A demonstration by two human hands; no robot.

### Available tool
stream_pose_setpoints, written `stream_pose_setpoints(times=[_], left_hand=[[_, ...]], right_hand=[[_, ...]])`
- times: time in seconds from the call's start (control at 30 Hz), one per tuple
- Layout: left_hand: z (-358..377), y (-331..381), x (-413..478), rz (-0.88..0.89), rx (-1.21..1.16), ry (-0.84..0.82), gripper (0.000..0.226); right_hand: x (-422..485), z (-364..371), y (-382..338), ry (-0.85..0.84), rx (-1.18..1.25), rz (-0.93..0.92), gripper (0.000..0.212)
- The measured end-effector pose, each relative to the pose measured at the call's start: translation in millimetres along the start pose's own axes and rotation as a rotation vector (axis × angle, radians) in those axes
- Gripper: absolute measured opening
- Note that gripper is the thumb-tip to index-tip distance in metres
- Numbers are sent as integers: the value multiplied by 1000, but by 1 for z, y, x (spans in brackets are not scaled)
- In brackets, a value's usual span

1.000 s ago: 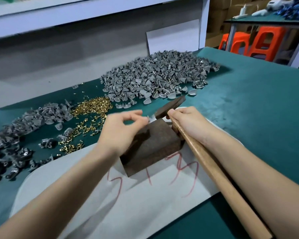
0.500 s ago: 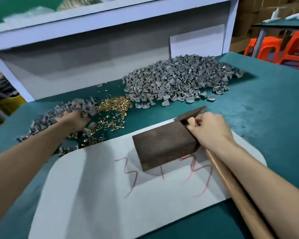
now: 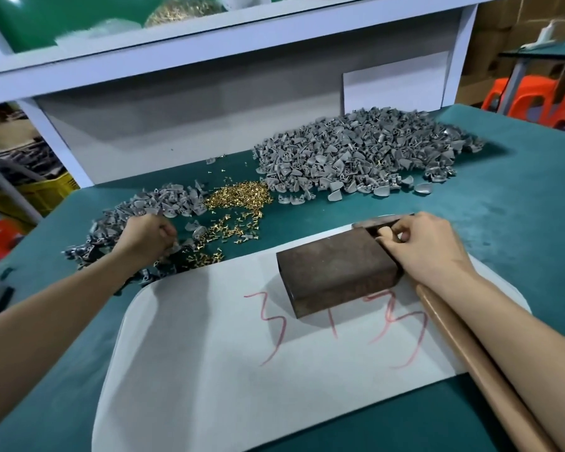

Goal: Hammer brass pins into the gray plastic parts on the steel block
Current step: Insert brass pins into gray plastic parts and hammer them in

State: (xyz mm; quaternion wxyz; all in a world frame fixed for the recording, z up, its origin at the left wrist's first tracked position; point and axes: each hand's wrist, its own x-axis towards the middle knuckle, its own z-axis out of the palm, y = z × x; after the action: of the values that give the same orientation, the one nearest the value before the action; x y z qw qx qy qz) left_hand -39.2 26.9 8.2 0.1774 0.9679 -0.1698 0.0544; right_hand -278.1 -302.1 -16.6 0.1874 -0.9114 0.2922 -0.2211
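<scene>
head view: the steel block (image 3: 336, 269), brown and rusty-looking, lies on a white sheet (image 3: 209, 353) spread over the green table mat (image 3: 519, 223). red handwriting runs across the sheet in front of the block. it reads as a "3", then a single stroke like a "1". a third looping mark, partly under the block's shadow, i cannot make out.

the right hand (image 3: 428, 252) grips the hammer (image 3: 384, 220) close under its head, fingers curled round the wood. the dark head lies just behind the block's far right corner. the wooden handle (image 3: 490, 386) runs back beside the forearm to the lower right edge.

the left hand (image 3: 146, 238) is stretched out to the left, knuckles up. its fingers curl down onto the near edge of the small heap of gray plastic parts (image 3: 150, 203), where that heap meets the brass pins (image 3: 238, 199). a pale gray piece shows at the fingertips, but i cannot tell whether the hand holds it.

the pins lie in a loose golden scatter on the mat, between the small heap and the large heap of gray plastic parts (image 3: 356, 158). the large heap sits farther back, to the right.

a white card (image 3: 395, 79) leans against the gray back panel under a white shelf (image 3: 209, 44). orange stools (image 3: 535, 96) stand beyond the table on the right, with cardboard boxes (image 3: 503, 27) behind them. a yellow crate (image 3: 46, 190) sits low on the left.
</scene>
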Motion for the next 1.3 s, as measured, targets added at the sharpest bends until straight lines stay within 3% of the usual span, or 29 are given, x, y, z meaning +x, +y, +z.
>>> stream_pose_setpoints(times=[0.07, 0.17, 0.3, 0.4, 0.5, 0.63, 0.7, 0.8, 0.87, 1.0, 1.17, 1.3], left_hand=[[-5, 7, -4, -9, -88, 20, 15], [-23, 38, -14, 1, -410, 34, 10], [-41, 112, -54, 232, -673, -188, 18], [-26, 160, -94, 474, -506, -285, 23], [1, 180, -112, 604, -269, -224, 21], [1, 168, -99, 526, -384, -95, 12], [-6, 146, -74, 467, -269, 16, 16], [-8, 100, -44, 300, 123, -144, 33], [0, 74, -39, 231, 264, -245, 36], [11, 58, -38, 259, 163, -106, 26], [8, 65, -37, 264, 193, -154, 24], [3, 82, -44, 225, 116, -72, 14]], right_hand=[[0, 0, -1, -1, 7, 2, 21], [0, 1, -1, 4, 16, 2, 22], [-1, 0, 0, 5, 19, -4, 22], [-1, 0, -1, 13, 13, -14, 22], [-2, 0, -1, 8, 19, -20, 22], [-1, 0, 1, 2, 29, -23, 24], [0, 0, 1, 7, 31, -15, 24], [0, -1, 1, 9, 31, 0, 23], [-1, -1, 0, 3, 31, 7, 24], [-2, -2, 0, -12, 42, 14, 22], [-5, -3, -1, -20, 48, 26, 23], [-4, -3, -2, -29, 33, 30, 26]])
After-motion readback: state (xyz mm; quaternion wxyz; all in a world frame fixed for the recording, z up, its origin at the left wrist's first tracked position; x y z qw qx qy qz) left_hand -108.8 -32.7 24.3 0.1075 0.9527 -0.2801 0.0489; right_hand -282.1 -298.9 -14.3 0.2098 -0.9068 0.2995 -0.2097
